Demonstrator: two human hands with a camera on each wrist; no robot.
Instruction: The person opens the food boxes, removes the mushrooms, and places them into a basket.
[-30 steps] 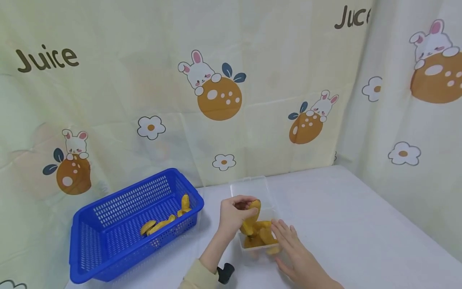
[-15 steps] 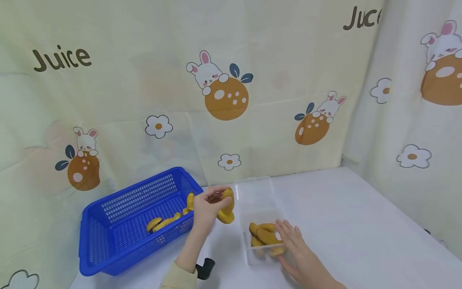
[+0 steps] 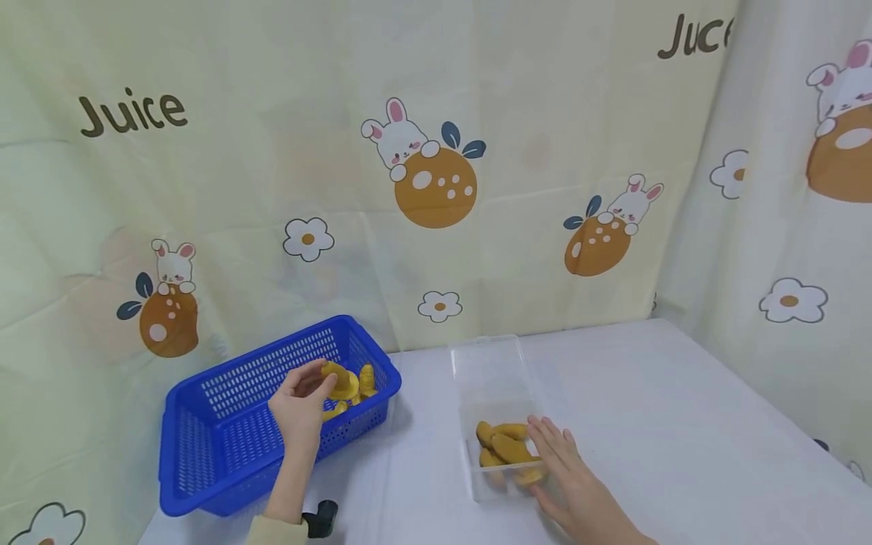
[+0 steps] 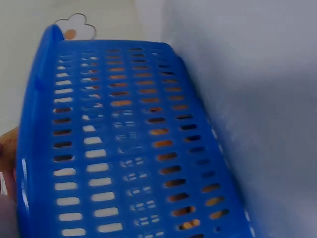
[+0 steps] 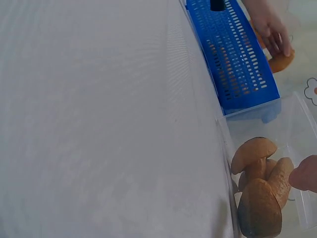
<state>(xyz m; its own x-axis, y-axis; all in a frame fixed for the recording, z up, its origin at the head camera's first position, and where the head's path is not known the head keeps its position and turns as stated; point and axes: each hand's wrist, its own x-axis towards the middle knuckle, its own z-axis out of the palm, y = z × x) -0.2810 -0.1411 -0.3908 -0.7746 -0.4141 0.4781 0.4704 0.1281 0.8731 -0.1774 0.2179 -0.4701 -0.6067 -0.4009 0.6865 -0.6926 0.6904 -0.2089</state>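
Note:
My left hand [image 3: 298,405] pinches a yellow-brown mushroom [image 3: 341,382] between thumb and fingers, held over the near right part of the blue basket [image 3: 204,496]. Several yellow mushrooms [image 3: 367,377] lie in the basket, partly covered by the hand. My right hand [image 3: 568,473] has its fingers extended along the right rim of a clear plastic box [image 3: 500,405]. Inside that box is a pile of brownish mushrooms [image 5: 260,206], domed caps and thick stems showing in the right wrist view. The left wrist view is mostly filled by the basket's slotted side [image 4: 109,148].
A clear lid [image 3: 487,369] is tipped back behind the box. White cloth [image 3: 654,424] covers the table, with a printed curtain [image 3: 518,250] along its back edge. Dark gear [image 3: 322,519] is strapped at the left wrist.
My left hand has carried the mushroom left, out of the clear box and over the blue basket. The right hand stays at the box's rim. The head view has swung slightly left.

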